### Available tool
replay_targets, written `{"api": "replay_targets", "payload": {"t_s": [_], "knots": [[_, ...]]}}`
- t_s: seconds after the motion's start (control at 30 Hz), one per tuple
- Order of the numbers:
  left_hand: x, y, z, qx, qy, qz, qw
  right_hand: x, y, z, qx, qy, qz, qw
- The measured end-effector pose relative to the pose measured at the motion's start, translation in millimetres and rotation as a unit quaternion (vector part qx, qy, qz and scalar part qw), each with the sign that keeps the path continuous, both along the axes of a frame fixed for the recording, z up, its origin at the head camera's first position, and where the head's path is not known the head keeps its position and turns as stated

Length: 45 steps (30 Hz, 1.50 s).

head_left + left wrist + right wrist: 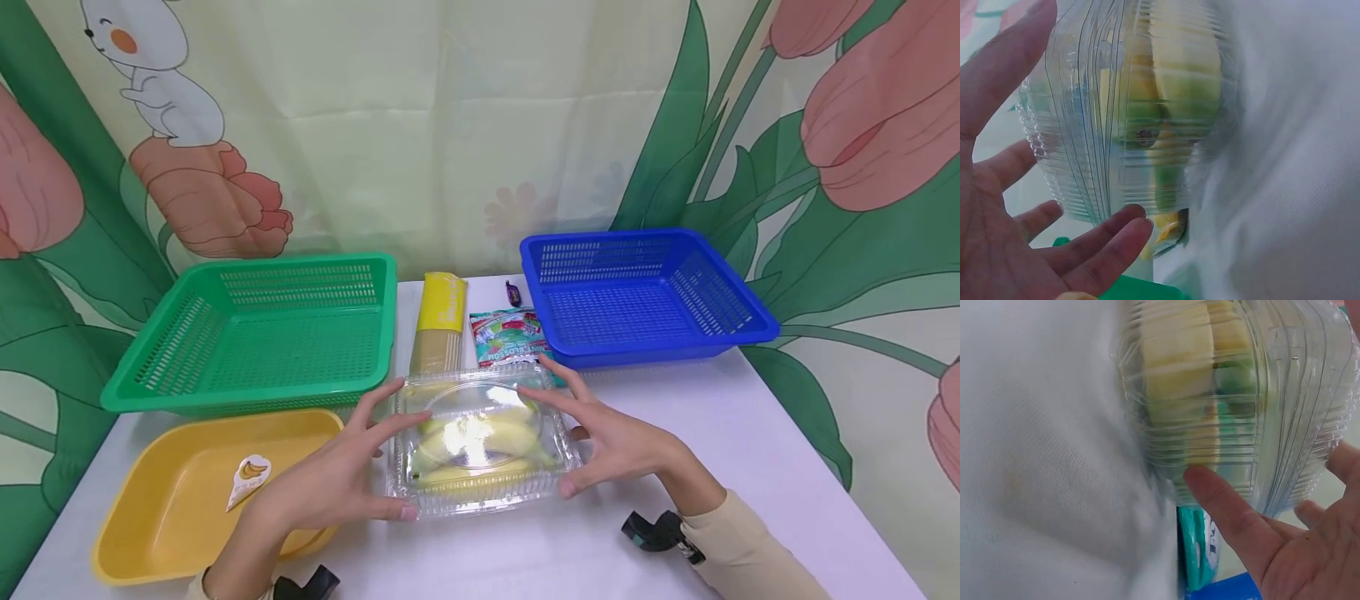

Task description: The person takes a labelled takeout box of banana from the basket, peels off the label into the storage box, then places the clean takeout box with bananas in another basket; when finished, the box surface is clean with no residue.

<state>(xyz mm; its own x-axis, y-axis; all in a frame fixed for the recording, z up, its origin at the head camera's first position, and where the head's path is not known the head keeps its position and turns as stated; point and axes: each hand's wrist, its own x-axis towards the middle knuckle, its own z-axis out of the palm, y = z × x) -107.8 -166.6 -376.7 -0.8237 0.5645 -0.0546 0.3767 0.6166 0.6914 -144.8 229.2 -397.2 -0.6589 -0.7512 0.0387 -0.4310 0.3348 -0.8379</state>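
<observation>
A clear plastic clamshell box (495, 502) lies closed on the white table, with yellow-green bananas (480, 442) visible through its lid. My left hand (322, 475) is spread at the box's left side, its fingers reaching to the lid edge and the thumb near the front corner. My right hand (626, 437) is at the right side, fingers extended over the lid's edge and thumb by the front right corner. Both wrist views show the fingers mostly straight beside the box's ribbed wall (1166, 162). Neither hand is curled round the box.
A green basket (258, 398) stands at back left, a blue basket (652, 354) at back right. A yellow tub (142, 533) holds a banana-printed label (249, 479). Behind the box lie a yellow-topped noodle packet (441, 312), a teal candy bag (506, 333) and a small purple-wrapped item (513, 293).
</observation>
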Motion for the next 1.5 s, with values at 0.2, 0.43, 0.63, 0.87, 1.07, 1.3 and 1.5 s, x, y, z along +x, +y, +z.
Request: {"api": "replay_targets", "payload": {"t_s": [0.2,0.43,0.63,0.87,1.07,1.3,1.5], "knots": [[2.0,-2.0,4.2,0.036,0.005,-0.008,0.9993,3.9,0,6.5,0.0,0.001,-0.011,0.9999],[0.5,-6.3,18.7,0.082,0.031,-0.013,0.9961,8.9,2,33.4,0.0,0.016,-0.006,0.9998],[-1.6,-5.7,27.0,0.104,0.067,-0.024,0.992,8.1,4,53.0,0.009,0.028,-0.016,0.9994],[-0.5,-10.0,45.3,0.119,0.105,-0.01,0.9872,-0.4,-3,67.2,-0.003,0.065,0.001,0.9979],[-5.9,-18.1,59.0,0.119,0.153,-0.001,0.9811,-11.6,-13,78.2,0.002,0.095,-0.009,0.9954],[-2.2,-31.5,64.6,0.122,0.163,0.045,0.978,-24.7,-33,82.9,-0.012,0.107,0.002,0.9941],[-9.3,-46.5,70.4,0.154,0.158,0.048,0.9742,-39.4,-52,85.1,-0.025,0.126,0.013,0.9916]]}}
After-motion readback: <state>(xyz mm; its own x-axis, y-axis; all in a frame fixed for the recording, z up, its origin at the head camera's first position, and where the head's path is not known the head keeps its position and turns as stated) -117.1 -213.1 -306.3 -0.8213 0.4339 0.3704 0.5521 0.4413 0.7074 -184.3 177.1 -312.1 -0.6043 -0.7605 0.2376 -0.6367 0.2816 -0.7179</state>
